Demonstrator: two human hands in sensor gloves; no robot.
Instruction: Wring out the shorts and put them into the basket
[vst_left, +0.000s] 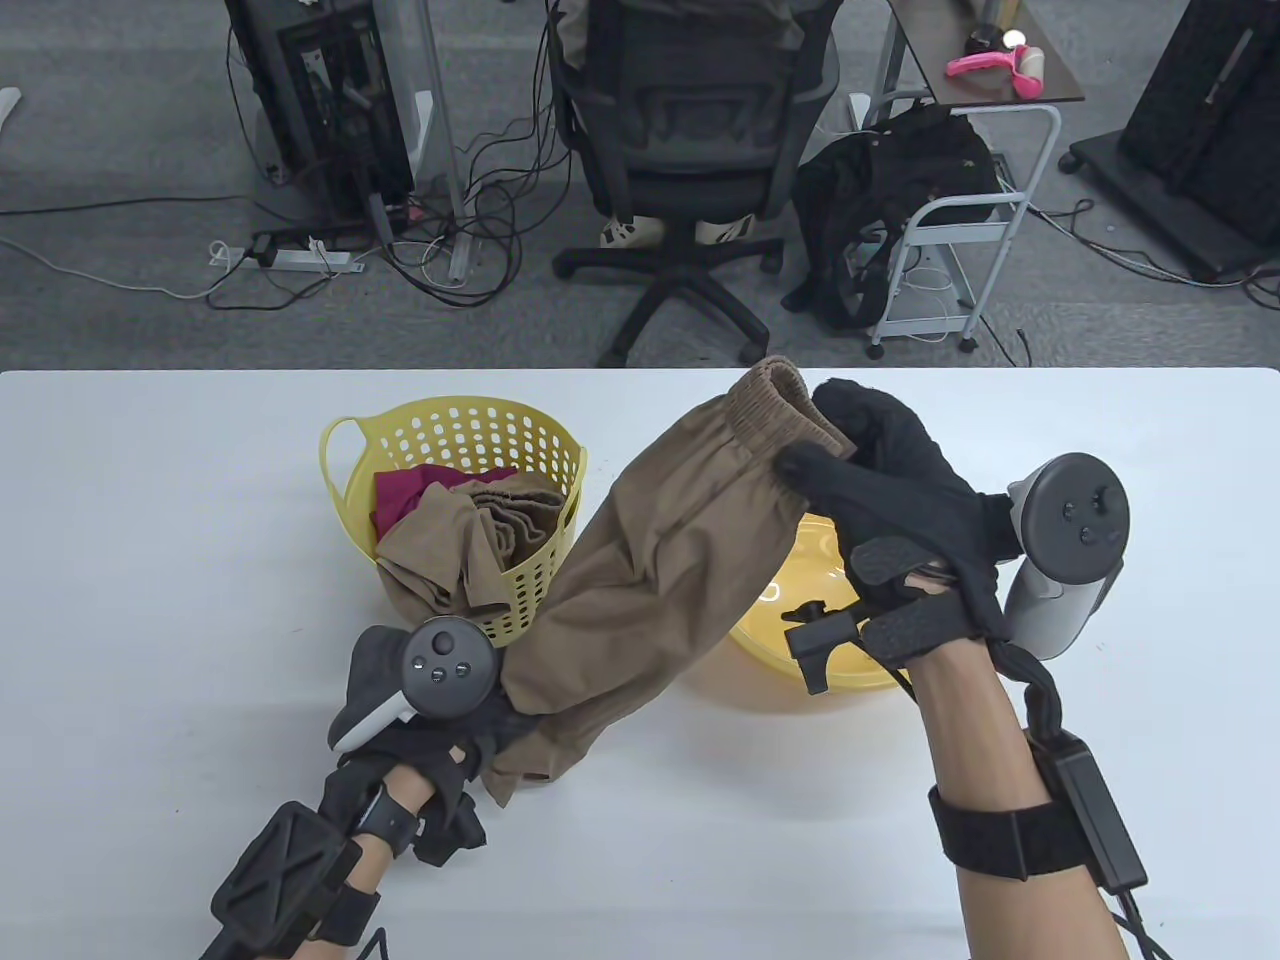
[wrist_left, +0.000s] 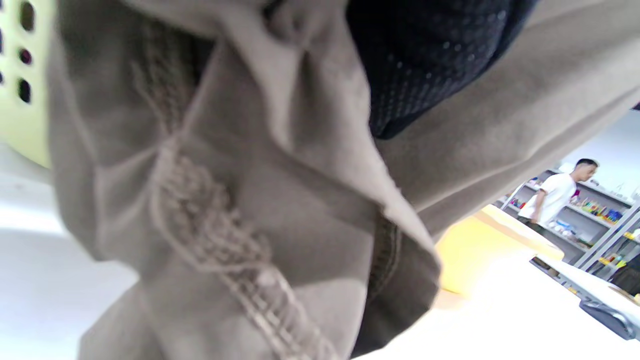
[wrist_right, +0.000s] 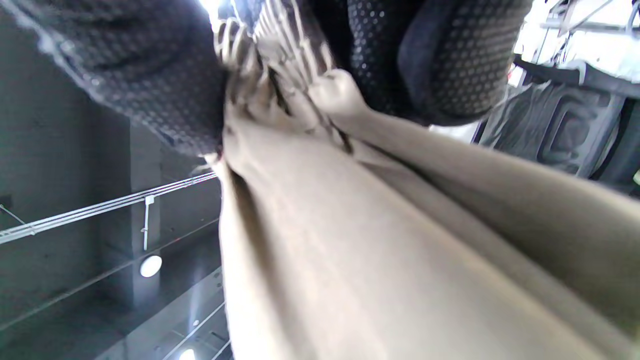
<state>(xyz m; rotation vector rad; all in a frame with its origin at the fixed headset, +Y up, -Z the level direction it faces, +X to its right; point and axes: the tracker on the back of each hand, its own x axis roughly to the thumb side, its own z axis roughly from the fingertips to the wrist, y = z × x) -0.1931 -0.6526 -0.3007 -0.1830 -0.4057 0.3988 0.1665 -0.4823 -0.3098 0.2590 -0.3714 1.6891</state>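
Shorts (vst_left: 640, 560) between basket (vst_left: 545, 445) and bowl (vst_left: 800, 650)

What my own cloth and gloves keep from me

My left hand (vst_left: 470, 740) has its fingers buried under the brown shorts (vst_left: 640, 560), so its grip there can't be read; the left wrist view is blurred fabric with the basket (wrist_left: 15, 75) cut off at nine o'clock. The yellow bowl (vst_left: 800, 640) sits half behind my right hand (vst_left: 900, 500). The garments in the basket are too bunched to tell apart.
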